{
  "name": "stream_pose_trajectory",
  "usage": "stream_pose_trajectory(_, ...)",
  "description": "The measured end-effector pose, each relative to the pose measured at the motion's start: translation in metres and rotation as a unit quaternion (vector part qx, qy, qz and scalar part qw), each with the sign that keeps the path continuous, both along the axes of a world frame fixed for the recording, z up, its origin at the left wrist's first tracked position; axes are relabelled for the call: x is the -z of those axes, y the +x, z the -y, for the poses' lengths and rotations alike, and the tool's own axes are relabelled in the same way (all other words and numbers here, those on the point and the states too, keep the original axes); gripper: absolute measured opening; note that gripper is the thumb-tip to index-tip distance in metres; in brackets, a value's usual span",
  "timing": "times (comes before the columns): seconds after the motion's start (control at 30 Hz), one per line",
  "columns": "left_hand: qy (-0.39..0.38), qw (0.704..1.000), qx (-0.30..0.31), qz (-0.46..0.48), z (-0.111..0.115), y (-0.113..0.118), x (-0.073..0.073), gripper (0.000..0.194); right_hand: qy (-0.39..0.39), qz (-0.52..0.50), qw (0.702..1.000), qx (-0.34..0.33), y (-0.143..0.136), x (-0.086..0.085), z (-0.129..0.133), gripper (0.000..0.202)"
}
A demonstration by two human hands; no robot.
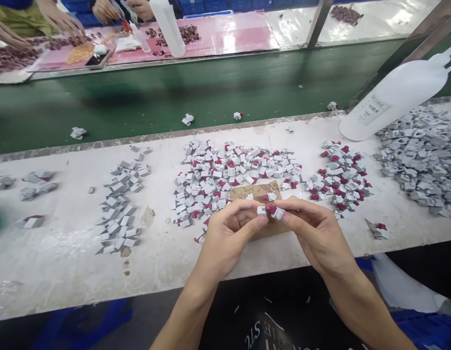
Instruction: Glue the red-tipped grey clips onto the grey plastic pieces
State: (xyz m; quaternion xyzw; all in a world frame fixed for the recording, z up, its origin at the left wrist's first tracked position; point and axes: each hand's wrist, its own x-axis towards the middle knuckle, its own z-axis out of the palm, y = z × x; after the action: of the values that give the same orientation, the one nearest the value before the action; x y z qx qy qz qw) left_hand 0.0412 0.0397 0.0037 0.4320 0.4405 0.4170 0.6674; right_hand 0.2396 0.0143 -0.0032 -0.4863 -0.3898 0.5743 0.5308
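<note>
Above a brown cardboard piece (260,233), my left hand (229,231) pinches a small grey-white part (261,210) between thumb and fingers. My right hand (315,226) grips another grey-white part (278,213) beside it, and a dark red piece (270,209) sits between the two parts, touching both. Behind my hands spreads a large pile of grey and red parts (231,167). A smaller grey and red pile (340,177) lies right of it. Plain grey parts form a strip (121,204) on the left and a big heap (425,155) at the far right.
A white bottle (396,95) leans at the right by the heap. A green conveyor belt (148,107) runs behind the table (167,265), with a few parts on it. Across it, other people's hands (63,24) work near a pink mat (233,36) and another white bottle (168,29).
</note>
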Motion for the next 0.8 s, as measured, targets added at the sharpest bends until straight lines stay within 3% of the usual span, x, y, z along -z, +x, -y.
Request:
stream_pose_trajectory(0.17,-0.011,1.0,0.026,-0.002,-0.002,-0.006,-0.001,0.009,0.035,0.086,0.994,-0.058,0.005,-0.007,-0.002,0.013)
stream_pose_trajectory(0.3,-0.004,0.999,0.048,-0.01,-0.007,-0.019,-0.008,0.009,0.041,0.071,0.989,-0.119,0.006,-0.012,-0.009,0.013)
stream_pose_trajectory(0.43,0.014,0.997,0.059,-0.055,-0.017,-0.037,-0.016,0.01,0.048,0.094,0.974,-0.199,0.001,-0.018,-0.034,0.019)
stream_pose_trajectory(0.57,0.04,0.992,-0.018,-0.121,-0.031,-0.054,-0.022,0.018,0.083,0.205,0.94,-0.26,-0.016,-0.025,-0.103,0.027)
stream_pose_trajectory(0.67,0.062,0.98,-0.09,-0.167,-0.041,-0.06,-0.025,0.024,0.125,0.363,0.904,-0.187,-0.043,-0.026,-0.181,0.035)
stream_pose_trajectory(0.73,0.069,0.978,-0.097,-0.171,-0.045,-0.058,-0.026,0.026,0.134,0.409,0.89,-0.152,-0.065,-0.021,-0.231,0.044)
stream_pose_trajectory(0.8,0.074,0.981,-0.083,-0.159,-0.048,-0.052,-0.027,0.026,0.141,0.447,0.873,-0.133,-0.086,-0.014,-0.271,0.037)
